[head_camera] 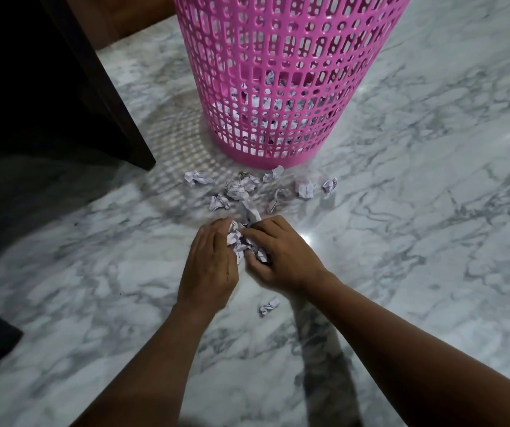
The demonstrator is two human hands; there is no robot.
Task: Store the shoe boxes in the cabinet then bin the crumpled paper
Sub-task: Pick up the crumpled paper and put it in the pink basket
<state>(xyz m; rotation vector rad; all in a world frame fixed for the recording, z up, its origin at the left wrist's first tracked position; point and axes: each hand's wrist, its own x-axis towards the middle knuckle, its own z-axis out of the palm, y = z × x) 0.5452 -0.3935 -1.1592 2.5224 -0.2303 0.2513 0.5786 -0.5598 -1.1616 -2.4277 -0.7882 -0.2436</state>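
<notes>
Looking down at a grey-veined white marble floor (417, 241), two bare forearms reach forward from the bottom of the view. The hands meet at the centre around a bunch of crumpled paper (237, 241) that rests on the floor.

The left hand (209, 266) cups the left side of the bunch. Its fingers lie close together and curl over the paper at the tips. The right hand (281, 255) presses in from the right side, its fingers bent over the top of the paper and its thumb tucked in against it. Both hands have hold of the same bunch, and a strip of paper sticks out above the fingertips.

Just beyond the hands, several loose paper balls (240, 188) lie scattered on the floor in a rough row. The farthest of them almost touch the foot of a tall pink basket (281, 72). One more small paper ball (268, 306) lies nearer the viewer, between the two wrists.

The basket stands upright on the floor at the top centre, and its walls are a lattice of holes. Through the holes, more crumpled paper in the basket (266, 118) shows, heaped in the lower part.

On the left, dark wooden furniture (62, 87) stands on the floor, its corner close to the basket's base.
</notes>
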